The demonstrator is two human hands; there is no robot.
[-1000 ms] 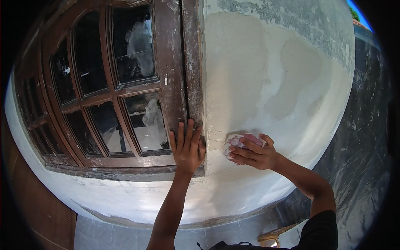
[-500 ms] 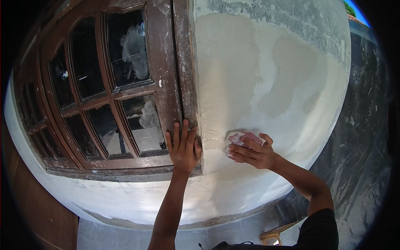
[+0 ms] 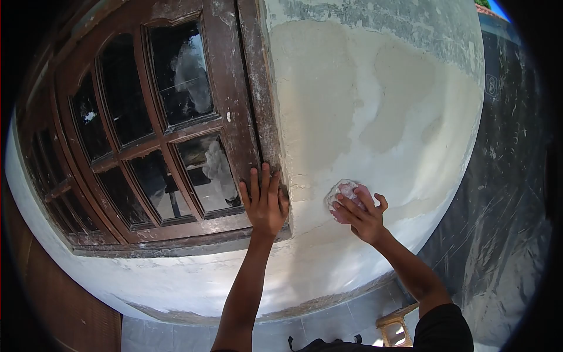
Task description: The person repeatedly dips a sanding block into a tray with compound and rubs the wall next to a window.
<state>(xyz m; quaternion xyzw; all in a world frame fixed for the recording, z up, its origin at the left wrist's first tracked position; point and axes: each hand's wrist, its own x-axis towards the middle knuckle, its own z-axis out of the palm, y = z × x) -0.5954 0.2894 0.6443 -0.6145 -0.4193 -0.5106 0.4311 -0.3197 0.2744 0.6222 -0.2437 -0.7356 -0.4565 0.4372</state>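
My left hand lies flat with fingers spread on the lower right corner of the brown wooden window frame, its thumb side close to the wall edge. My right hand is closed around a pinkish, white-smeared sponge-like pad, pressed against the plastered wall. The pad's exact kind is hard to make out. Around it the wall shows damp-looking beige patches and paler white areas.
Window panes with whitish smears fill the left side. A dark plastic sheet hangs at the right. Below are grey floor tiles, a wooden stool-like piece and a brown panel at lower left.
My right hand and the pad have shifted slightly right along the wall, with the hand turned more upright. My left hand stays on the window frame. The view has shifted a little.
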